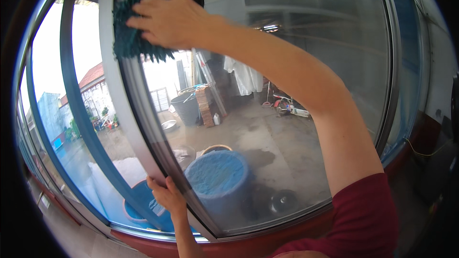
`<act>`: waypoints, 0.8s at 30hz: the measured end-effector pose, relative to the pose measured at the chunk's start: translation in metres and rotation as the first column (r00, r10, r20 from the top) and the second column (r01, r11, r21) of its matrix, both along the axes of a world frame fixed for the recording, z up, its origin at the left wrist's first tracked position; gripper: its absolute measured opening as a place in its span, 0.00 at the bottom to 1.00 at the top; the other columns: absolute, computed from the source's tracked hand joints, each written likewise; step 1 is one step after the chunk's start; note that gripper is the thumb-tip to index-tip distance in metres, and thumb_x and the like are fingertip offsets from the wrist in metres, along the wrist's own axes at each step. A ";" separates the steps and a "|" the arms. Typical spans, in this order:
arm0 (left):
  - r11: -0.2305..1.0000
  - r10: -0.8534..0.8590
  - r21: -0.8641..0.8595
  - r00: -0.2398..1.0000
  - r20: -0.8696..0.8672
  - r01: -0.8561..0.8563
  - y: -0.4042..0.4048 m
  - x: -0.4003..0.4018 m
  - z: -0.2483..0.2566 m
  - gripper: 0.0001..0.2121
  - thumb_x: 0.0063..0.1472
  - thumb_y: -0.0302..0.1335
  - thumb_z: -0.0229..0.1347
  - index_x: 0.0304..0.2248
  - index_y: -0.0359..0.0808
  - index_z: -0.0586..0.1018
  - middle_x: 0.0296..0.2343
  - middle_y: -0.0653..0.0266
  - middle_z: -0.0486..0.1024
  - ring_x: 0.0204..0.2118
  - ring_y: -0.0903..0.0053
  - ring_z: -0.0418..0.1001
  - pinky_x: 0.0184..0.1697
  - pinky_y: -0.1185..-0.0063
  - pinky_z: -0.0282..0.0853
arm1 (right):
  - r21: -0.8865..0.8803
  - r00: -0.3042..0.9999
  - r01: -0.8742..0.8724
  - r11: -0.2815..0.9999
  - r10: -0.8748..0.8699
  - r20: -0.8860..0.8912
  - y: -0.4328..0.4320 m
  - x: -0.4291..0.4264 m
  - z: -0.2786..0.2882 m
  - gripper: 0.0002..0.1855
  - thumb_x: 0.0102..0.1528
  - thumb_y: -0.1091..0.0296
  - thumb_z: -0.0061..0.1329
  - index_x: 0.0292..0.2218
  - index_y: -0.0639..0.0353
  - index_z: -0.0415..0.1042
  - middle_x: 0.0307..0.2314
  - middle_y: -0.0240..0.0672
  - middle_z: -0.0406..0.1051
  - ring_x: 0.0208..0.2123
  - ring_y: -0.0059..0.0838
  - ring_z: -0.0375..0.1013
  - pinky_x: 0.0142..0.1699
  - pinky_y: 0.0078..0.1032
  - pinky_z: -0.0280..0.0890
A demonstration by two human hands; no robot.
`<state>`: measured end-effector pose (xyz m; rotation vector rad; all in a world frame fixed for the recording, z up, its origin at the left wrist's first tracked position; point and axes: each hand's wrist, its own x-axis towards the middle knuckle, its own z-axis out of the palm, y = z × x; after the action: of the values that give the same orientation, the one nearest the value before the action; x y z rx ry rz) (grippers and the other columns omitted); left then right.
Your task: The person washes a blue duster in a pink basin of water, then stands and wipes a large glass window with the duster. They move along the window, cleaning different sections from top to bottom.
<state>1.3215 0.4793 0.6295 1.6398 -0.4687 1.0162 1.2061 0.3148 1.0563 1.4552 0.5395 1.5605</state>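
My right hand [170, 19] lies flat, fingers spread, on a dark green shaggy microfiber cleaning mitt or cloth [125, 39]. The cloth is pressed against the upper left of a sliding window's glass pane [294, 122] and overlaps its metal frame. Whether the fingers grip the cloth cannot be told. Lower down, my left hand [168, 195] is closed around the edge of the vertical aluminum window frame [134, 129], with fingers and thumb on either side of it.
Behind the glass stand a blue round tub [215, 175], a dark ribbed bin [186, 109], stacked bricks [205, 105] and a ladder [211, 82]. A red-brown sill [287, 234] runs below the window. A yellow cord [423, 154] hangs at right.
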 end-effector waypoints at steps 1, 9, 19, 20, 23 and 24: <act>1.000 0.018 -0.005 1.000 0.000 -0.018 -0.002 0.003 -0.002 0.33 0.67 0.47 0.51 0.60 0.29 0.60 0.43 0.36 0.72 0.44 0.42 0.72 0.47 0.59 0.66 | -0.039 0.997 -0.004 0.999 0.007 0.081 -0.012 -0.004 0.018 0.20 0.58 0.55 0.52 0.52 0.42 0.74 0.51 0.32 0.71 0.56 0.31 0.68 0.60 0.41 0.62; 0.993 0.007 -0.119 0.997 -0.082 -0.016 -0.016 0.021 -0.010 0.29 0.71 0.43 0.46 0.62 0.29 0.59 0.49 0.41 0.71 0.47 0.49 0.72 0.50 0.65 0.67 | 0.267 0.906 0.185 0.946 -0.269 0.326 -0.170 -0.187 0.146 0.23 0.66 0.56 0.38 0.57 0.58 0.66 0.55 0.45 0.67 0.57 0.44 0.65 0.62 0.43 0.57; 0.962 0.187 -0.179 0.975 -0.121 -0.207 -0.022 0.021 -0.003 0.32 0.72 0.52 0.35 0.60 0.32 0.61 0.52 0.43 0.69 0.50 0.51 0.72 0.49 0.68 0.69 | 0.784 0.239 0.523 0.335 -0.940 0.243 -0.493 -0.519 0.087 0.27 0.68 0.55 0.35 0.59 0.67 0.62 0.59 0.52 0.61 0.60 0.51 0.60 0.64 0.44 0.56; 0.960 0.139 -0.223 0.979 -0.150 -0.170 -0.027 0.019 -0.004 0.29 0.73 0.49 0.37 0.58 0.32 0.62 0.51 0.42 0.69 0.48 0.50 0.72 0.48 0.66 0.69 | 0.730 0.186 0.571 0.377 -0.925 0.332 -0.509 -0.548 0.082 0.24 0.64 0.55 0.41 0.57 0.58 0.66 0.56 0.47 0.64 0.58 0.46 0.63 0.62 0.44 0.58; 0.960 0.140 -0.223 0.980 -0.139 -0.169 -0.029 0.019 -0.005 0.29 0.73 0.49 0.37 0.58 0.32 0.62 0.51 0.43 0.69 0.48 0.51 0.73 0.47 0.66 0.69 | 0.693 0.219 0.545 0.473 -0.878 0.426 -0.513 -0.570 0.066 0.21 0.58 0.55 0.49 0.52 0.47 0.72 0.50 0.41 0.70 0.55 0.40 0.68 0.59 0.43 0.62; 0.965 0.136 -0.206 0.982 -0.135 -0.162 -0.024 0.022 -0.002 0.29 0.73 0.49 0.37 0.58 0.32 0.62 0.51 0.43 0.69 0.48 0.50 0.73 0.47 0.66 0.69 | 0.811 0.394 0.298 0.504 -0.839 0.376 -0.499 -0.536 0.051 0.23 0.59 0.55 0.47 0.53 0.54 0.70 0.51 0.46 0.68 0.55 0.44 0.66 0.60 0.44 0.60</act>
<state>1.3431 0.4551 0.6275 1.5457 -0.1496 1.0342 0.6705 -0.1839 1.1074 1.0426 -1.0903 1.5365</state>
